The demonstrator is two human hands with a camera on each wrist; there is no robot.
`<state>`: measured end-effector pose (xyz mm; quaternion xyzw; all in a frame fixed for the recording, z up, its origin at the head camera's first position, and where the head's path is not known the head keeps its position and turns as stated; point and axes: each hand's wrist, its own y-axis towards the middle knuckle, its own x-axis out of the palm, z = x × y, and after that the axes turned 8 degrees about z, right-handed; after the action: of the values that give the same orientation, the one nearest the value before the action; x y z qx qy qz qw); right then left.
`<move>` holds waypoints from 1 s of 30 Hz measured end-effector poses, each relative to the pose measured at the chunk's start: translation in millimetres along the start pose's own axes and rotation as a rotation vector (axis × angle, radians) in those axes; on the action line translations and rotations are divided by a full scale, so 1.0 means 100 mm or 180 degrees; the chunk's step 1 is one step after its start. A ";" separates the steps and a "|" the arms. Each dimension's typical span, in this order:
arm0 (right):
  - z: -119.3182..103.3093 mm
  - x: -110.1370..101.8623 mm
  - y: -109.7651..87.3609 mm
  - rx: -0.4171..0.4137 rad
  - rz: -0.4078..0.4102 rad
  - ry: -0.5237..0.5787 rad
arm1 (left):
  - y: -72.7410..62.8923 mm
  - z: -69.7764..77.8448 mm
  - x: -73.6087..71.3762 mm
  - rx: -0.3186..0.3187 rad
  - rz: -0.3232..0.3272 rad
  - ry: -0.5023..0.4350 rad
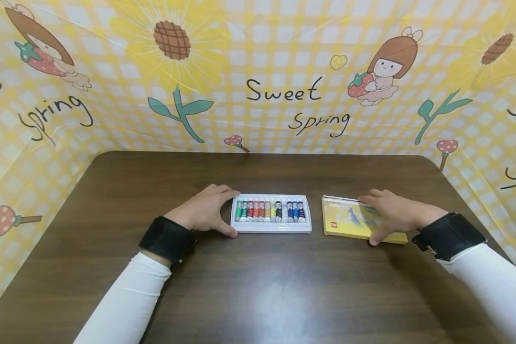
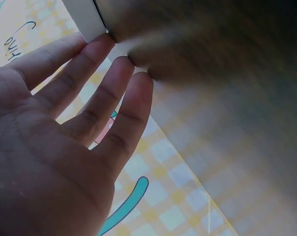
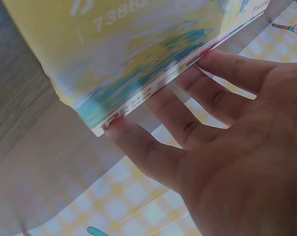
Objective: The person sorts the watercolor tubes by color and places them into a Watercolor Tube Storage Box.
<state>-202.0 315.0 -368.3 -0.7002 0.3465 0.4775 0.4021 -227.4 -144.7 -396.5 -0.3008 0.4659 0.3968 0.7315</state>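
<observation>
A white tray of paint tubes [image 1: 272, 228] lies on the table, its small tubes in a row running from green through red and yellow to blue. My left hand [image 1: 208, 208] holds the tray's left end, thumb at the near corner and fingertips at the far one. In the left wrist view, fingers [image 2: 106, 93] touch a white corner and the table. To the right, a flat yellow box [image 1: 344, 222] with a painted picture lies a little askew. My right hand [image 1: 393, 212] grips it across its width, thumb on the near edge; the right wrist view shows fingers [image 3: 188, 108] along its printed side.
Both things lie on a dark brown wooden table [image 1: 258, 296], with a narrow gap between them. A yellow checked cloth [image 1: 279, 52] with flowers and lettering hangs behind the table and along its sides.
</observation>
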 end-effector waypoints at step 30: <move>-0.41 0.05 0.12 -0.0014 0.0058 0.0018 | -0.01 -0.04 -0.02 0.0054 -0.0044 -0.0099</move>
<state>-194.9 272.8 -367.2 -0.6993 0.3529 0.4799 0.3952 -228.3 -148.9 -395.9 -0.2916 0.4557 0.3924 0.7438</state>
